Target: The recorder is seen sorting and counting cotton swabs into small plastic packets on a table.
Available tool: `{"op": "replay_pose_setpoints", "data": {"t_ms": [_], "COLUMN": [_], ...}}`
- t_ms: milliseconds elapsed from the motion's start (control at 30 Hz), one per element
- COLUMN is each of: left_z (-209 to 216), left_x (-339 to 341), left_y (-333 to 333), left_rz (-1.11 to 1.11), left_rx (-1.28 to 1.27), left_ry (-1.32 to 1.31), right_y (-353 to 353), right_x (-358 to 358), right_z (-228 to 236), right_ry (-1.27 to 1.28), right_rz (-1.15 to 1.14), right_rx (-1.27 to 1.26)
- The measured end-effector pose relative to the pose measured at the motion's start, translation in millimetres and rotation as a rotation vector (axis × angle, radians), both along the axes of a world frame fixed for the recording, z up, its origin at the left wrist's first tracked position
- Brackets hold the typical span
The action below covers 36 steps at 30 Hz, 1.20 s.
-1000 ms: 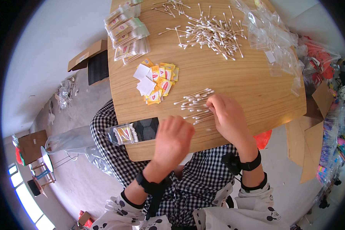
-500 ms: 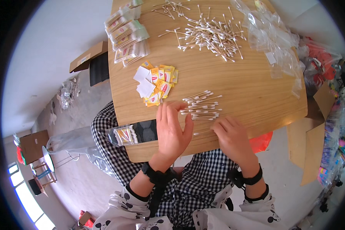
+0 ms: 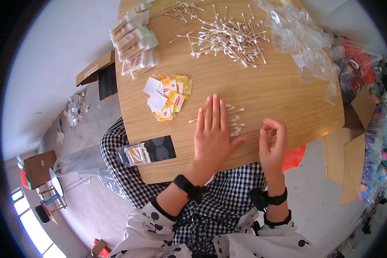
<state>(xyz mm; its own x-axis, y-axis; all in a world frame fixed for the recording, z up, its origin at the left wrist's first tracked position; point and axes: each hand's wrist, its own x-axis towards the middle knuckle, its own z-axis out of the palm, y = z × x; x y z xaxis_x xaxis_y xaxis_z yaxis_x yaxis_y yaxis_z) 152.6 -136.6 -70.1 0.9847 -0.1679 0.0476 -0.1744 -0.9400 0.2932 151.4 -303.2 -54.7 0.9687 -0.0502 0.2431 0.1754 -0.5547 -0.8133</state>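
At the far left, beyond the bench's nine o'clock edge, a cardboard box (image 3: 94, 66) is seen, its contents hidden. On the bench (image 3: 288, 94), with twelve taken as the far edge, clear packets (image 3: 132, 38) filled with cotton swabs are stacked at ten o'clock. At eight o'clock another filled packet (image 3: 136, 154), with swabs and a yellow-and-white card visible through the plastic, is laid partly over a black mat (image 3: 163, 147). Loose cards (image 3: 176, 101), yellow and white, are heaped at nine o'clock. A large pile of loose swabs (image 3: 234, 41) is spread near twelve o'clock. At two o'clock crumpled clear bags (image 3: 296, 34) are bunched; a cardboard carton (image 3: 337, 148) is seen past the four o'clock edge.

At six o'clock a small batch of swabs (image 3: 236, 111) is covered by the left hand (image 3: 213, 131), stick ends being left visible on both sides. That hand is laid palm down, its fingers straight and nearly together toward twelve, the thumb spread toward two. At five o'clock the right hand (image 3: 274, 148) is held near the bench edge, fingers bent, a narrow gap being left between thumb and forefinger; whether the bench is touched cannot be told.
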Motion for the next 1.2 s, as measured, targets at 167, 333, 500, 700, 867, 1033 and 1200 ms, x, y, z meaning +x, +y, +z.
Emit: {"op": "replay_pose_setpoints", "data": {"t_ms": [167, 333, 500, 700, 867, 1033, 1200], "left_z": [9, 6, 10, 20, 13, 6, 10], "left_x": [-38, -14, -11, -33, -31, -29, -35], "left_y": [-10, -4, 15, 30, 17, 11, 10], "left_rz": [-0.059, -0.036, -0.052, -0.075, -0.097, -0.093, -0.092], "left_rx": [0.000, 0.036, -0.058, -0.065, -0.052, -0.017, 0.088], "left_ry": [0.132, 0.039, 0.016, 0.065, 0.092, 0.100, 0.143], "right_y": [-6, 7, 21, 20, 15, 12, 9], "right_x": [-13, -10, 3, 7, 9, 9, 11], "right_z": [-8, -9, -9, -6, -3, 0, 6], "right_ry": [0.058, 0.053, -0.020, -0.048, -0.010, 0.034, 0.074], "right_rz": [0.014, 0.042, 0.006, 0.214, 0.267, 0.292, 0.358], "right_rx": [-0.018, 0.005, 0.133, -0.032, -0.163, -0.176, -0.218]}}
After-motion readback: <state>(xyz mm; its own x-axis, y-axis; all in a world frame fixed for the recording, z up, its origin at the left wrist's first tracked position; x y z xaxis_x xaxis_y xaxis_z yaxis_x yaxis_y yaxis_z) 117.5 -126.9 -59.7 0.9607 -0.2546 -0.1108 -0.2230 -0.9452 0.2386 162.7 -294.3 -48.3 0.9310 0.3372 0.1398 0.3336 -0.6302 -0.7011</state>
